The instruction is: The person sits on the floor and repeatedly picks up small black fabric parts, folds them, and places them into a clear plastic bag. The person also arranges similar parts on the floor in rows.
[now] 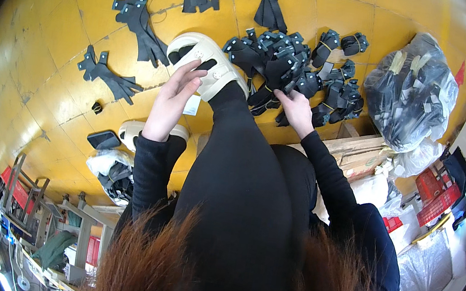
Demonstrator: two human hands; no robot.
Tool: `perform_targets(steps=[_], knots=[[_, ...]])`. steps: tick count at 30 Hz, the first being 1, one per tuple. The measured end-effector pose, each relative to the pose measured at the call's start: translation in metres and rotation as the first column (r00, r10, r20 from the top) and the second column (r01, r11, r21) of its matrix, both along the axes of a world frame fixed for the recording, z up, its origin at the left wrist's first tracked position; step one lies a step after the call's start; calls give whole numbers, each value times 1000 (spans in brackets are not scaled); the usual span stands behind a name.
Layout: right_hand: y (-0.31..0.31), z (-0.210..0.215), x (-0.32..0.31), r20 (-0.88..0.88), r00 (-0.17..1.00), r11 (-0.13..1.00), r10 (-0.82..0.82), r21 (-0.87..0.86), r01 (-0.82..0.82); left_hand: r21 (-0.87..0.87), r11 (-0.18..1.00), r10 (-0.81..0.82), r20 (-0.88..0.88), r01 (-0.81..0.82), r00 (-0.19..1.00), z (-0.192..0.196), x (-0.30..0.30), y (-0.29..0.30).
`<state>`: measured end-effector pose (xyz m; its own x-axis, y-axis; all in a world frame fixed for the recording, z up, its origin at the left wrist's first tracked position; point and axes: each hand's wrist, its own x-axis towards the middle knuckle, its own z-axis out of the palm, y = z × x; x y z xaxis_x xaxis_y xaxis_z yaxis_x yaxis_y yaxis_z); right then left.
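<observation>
You are sitting over the yellow floor. Your right hand is reaching into the heap of black pieces at twelve o'clock, fingers curled on one at its near edge; whether they have closed fully I cannot tell. Your left hand is hovering open and empty at eleven o'clock, beside the cream sandal. Draw one piece free cleanly, then bring the left in for support.

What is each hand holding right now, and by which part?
Right hand grips a black fabric piece by its near end. Left hand appears empty, hovering by the cream clog.
</observation>
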<state>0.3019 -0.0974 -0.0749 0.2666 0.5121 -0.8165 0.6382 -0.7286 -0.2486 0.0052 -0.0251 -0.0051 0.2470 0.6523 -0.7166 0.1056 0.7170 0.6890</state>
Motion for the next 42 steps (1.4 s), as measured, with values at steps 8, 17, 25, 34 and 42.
perform_targets(steps=[8, 17, 25, 34, 42], knots=[[-24, 2, 17, -524, 348, 492, -778, -163, 855, 16, 1000, 1, -23, -1, 1000, -6, -5, -2], [-8, 32, 38, -514, 418, 599, -749, -255, 759, 8, 1000, 25, 35, -25, 999, -11, -1, -3], [-1, 54, 73, -481, 666, 599, -570, 311, 737, -11, 999, 31, 15, -31, 999, -15, -3, -6], [-77, -27, 80, -30, 935, 908, -355, 225, 352, 25, 999, 24, 12, -25, 1000, -8, 6, -1], [-38, -11, 57, -168, 929, 762, -329, 535, 366, 20, 998, 58, -1, -58, 998, -15, 3, -7]])
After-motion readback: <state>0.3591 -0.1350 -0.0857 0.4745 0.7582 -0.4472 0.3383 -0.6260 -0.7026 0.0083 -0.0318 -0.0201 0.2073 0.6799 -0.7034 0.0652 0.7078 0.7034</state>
